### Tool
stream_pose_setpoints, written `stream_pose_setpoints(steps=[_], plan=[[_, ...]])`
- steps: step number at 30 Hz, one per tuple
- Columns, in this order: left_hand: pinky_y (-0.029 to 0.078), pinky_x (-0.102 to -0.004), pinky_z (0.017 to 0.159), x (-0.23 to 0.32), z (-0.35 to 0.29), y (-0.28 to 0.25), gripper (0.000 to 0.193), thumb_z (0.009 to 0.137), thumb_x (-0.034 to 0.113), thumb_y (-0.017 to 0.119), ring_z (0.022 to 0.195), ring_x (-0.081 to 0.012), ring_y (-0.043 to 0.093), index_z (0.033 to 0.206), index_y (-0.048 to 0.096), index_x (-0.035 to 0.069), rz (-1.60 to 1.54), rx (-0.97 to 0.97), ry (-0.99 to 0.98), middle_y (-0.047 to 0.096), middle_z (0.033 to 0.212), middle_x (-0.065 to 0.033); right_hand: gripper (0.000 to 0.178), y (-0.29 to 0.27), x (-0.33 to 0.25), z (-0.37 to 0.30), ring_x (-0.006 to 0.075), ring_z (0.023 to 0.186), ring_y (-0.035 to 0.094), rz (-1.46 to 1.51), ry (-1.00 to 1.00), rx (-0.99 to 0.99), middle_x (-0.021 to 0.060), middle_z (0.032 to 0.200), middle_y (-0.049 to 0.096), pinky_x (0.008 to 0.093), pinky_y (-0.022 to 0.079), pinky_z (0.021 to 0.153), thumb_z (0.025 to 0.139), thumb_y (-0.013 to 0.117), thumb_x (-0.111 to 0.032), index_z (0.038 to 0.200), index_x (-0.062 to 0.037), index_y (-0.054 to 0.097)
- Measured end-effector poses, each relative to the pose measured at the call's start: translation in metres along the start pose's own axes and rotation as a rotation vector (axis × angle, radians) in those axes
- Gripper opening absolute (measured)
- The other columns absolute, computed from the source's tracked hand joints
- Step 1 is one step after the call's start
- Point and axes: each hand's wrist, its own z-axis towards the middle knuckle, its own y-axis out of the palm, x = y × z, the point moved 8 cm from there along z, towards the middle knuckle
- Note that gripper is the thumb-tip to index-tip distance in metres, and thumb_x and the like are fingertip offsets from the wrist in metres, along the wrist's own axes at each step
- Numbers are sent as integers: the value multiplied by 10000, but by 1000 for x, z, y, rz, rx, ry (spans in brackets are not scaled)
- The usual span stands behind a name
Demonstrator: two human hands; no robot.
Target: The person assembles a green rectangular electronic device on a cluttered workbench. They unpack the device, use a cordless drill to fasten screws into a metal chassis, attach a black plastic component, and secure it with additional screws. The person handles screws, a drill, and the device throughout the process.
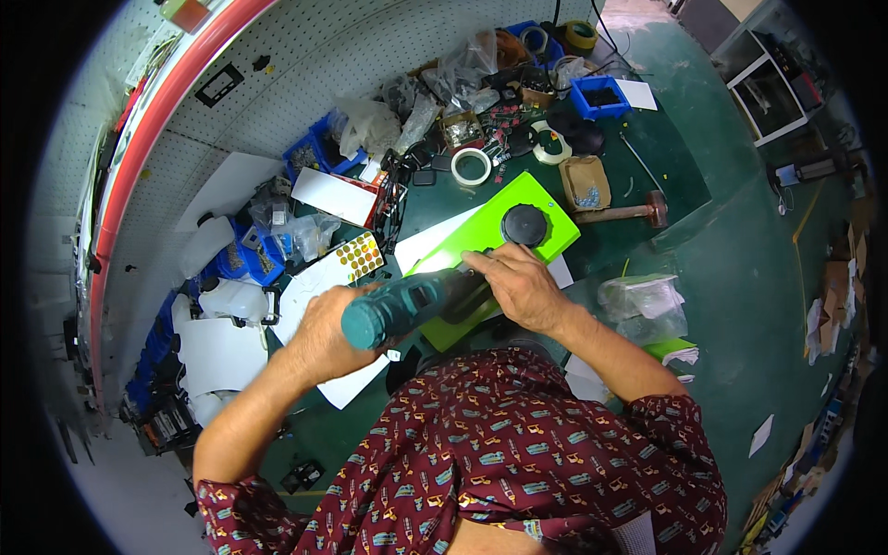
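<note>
My left hand (324,338) is wrapped round a teal power drill (393,310), seen mostly from its rear end. The drill's dark front points toward a bright green panel (546,240) that lies at a slant on the bench. At the drill's front end is my right hand (525,287), its thumb and fingers drawn together over the panel; what they pinch is hidden. A round black knob-like part (524,225) stands on the panel just beyond my right fingers. White sheets (435,239) lie partly beneath the panel.
Behind the panel are a tape roll (471,167), a cardboard box (585,182) of small parts, a hammer (647,211) and a blue bin (599,97). Bagged parts (365,125) crowd the back left. A sheet of round gold stickers (359,257) lies left; plastic-wrapped papers (645,301) lie right.
</note>
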Motion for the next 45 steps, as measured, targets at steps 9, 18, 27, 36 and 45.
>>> stream_pose_setpoints(steps=[9, 18, 27, 36, 45], plan=[[633, -433, 760, 63, 51, -35, 350, 839, 326, 867, 830, -306, 776, 1063, 766, 77, 408, -296, -115, 779, 912, -151, 409, -8, 14, -24, 379, 1314, 616, 142, 1, 218, 163, 1364, 664, 444, 513, 1102, 849, 711, 74, 1249, -5, 676], [633, -439, 817, 84, 52, -40, 306, 848, 287, 861, 856, -279, 779, 1080, 782, 105, 309, -284, -194, 791, 944, -128, 244, -12, 19, -25, 369, 1248, 646, 143, -123, 220, 180, 1302, 675, 432, 544, 1043, 854, 723, 7, 1095, 16, 681], [627, -415, 830, 85, 48, -38, 290, 892, 259, 842, 890, -253, 773, 1151, 775, 147, 261, -283, -231, 798, 983, -92, 215, -12, 20, -25, 358, 1250, 649, 107, -128, 216, 182, 1309, 671, 423, 543, 1059, 862, 728, -10, 1071, 20, 691], [618, -418, 839, 74, 43, -26, 329, 910, 353, 785, 920, -290, 764, 1166, 737, 152, 222, -260, -173, 780, 970, -108, 210, -12, 20, -26, 362, 1249, 647, 142, -144, 225, 163, 1313, 670, 429, 552, 1041, 866, 725, -10, 1071, 4, 684], [617, -420, 830, 75, 45, -25, 321, 906, 349, 783, 915, -301, 759, 1154, 734, 151, 202, -247, -177, 779, 981, -107, 241, -16, 20, -26, 362, 1227, 658, 137, -143, 224, 160, 1304, 674, 432, 560, 1021, 864, 720, -1, 1100, -1, 669]])
